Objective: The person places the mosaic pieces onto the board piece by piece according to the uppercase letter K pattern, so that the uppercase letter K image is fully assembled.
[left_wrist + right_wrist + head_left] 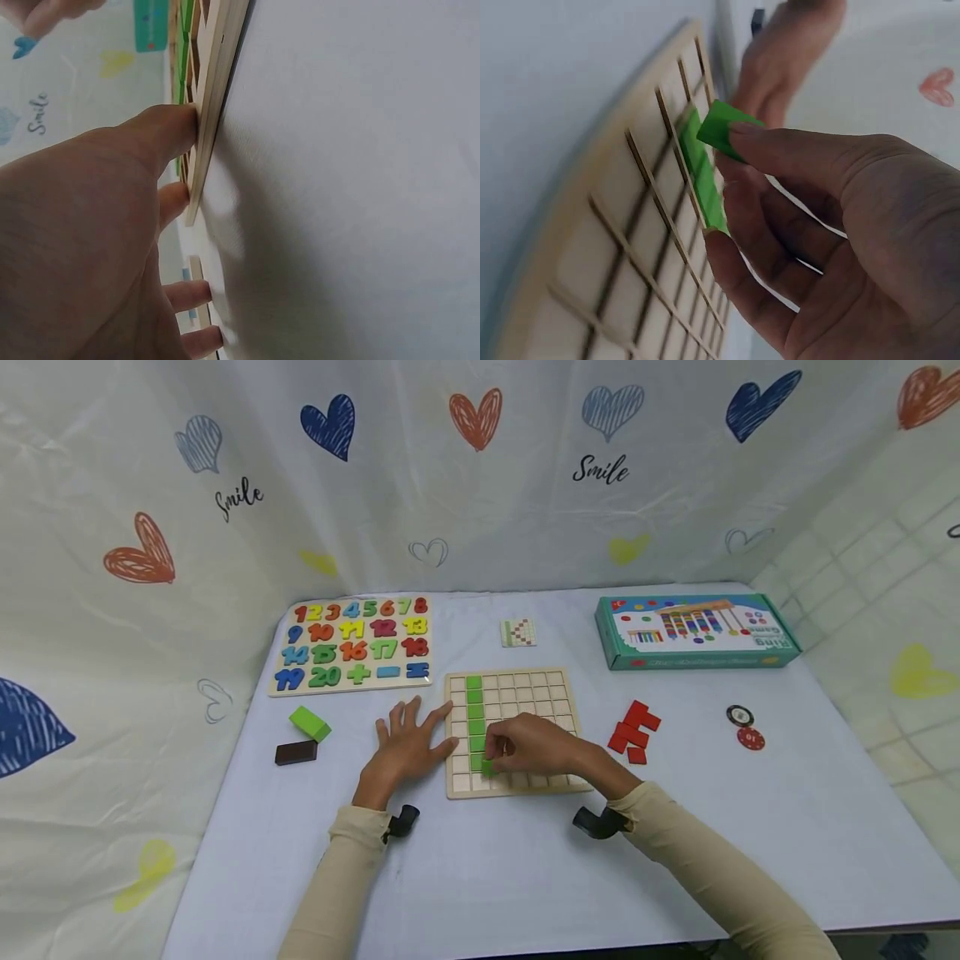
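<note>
A wooden grid board lies on the table, with a column of green tiles filling cells near its left side. My right hand is over the lower part of that column. Between its thumb and fingers it pinches a green square tile, held tilted close above the board in the right wrist view. Spread out beside the board is my left hand. Its thumb and index fingertip touch the board's left edge, as the left wrist view shows, while other fingertips reach down to the cloth.
Several red tiles lie right of the board, with two round chips farther out. Left are a green block and a dark brown block. Behind stand a number puzzle, a small pattern card and a teal box.
</note>
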`<state>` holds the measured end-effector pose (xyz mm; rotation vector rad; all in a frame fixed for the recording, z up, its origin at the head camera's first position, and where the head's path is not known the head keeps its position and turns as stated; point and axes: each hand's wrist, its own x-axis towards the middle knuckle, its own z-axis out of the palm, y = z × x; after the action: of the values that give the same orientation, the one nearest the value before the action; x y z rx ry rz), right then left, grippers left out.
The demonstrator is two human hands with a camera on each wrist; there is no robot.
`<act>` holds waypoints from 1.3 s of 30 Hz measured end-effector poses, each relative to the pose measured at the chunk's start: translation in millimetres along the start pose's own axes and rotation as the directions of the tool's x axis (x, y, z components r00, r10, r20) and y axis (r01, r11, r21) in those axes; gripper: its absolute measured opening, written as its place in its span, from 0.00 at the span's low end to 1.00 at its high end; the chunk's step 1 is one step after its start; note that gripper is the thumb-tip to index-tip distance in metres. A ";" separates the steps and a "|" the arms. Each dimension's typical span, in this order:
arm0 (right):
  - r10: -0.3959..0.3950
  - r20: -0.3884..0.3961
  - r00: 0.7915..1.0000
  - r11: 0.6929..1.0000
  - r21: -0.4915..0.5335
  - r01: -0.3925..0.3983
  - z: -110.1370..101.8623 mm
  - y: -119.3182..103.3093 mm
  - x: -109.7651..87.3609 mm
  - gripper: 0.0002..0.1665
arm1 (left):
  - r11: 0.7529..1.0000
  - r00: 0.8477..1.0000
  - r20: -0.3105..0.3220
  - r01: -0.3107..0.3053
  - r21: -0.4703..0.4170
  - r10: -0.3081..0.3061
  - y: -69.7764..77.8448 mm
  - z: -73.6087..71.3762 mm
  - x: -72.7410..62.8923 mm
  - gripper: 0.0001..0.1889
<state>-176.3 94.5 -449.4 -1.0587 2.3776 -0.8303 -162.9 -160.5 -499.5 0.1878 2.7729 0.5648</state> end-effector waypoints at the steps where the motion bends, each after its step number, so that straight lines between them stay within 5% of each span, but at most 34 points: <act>1: -0.008 0.006 1.000 1.000 0.003 0.008 5.5 -1.5 2.9 0.05 | 1.000 1.000 0.003 0.002 0.006 -0.002 -0.2 0.1 0.2 0.38; 10: 0.049 -0.015 0.999 0.999 -0.008 -0.050 31.7 -2.8 4.9 0.06 | 1.000 1.000 0.006 -0.006 0.019 0.006 -0.1 -0.5 0.1 0.37; 24: 0.043 -0.044 0.998 0.999 -0.028 -0.044 38.4 1.8 -1.6 0.04 | 1.000 1.000 0.004 0.005 0.027 -0.005 1.5 5.3 -3.2 0.37; 39: 0.083 -0.077 0.994 0.984 -0.153 -0.094 38.7 -7.5 8.7 0.12 | 1.000 1.000 -0.009 -0.010 0.020 0.010 0.0 -0.2 -1.8 0.37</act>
<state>-155.7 70.1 -474.1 -0.9889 2.5639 -0.6685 -161.2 -161.0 -498.9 0.2041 2.7893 0.5420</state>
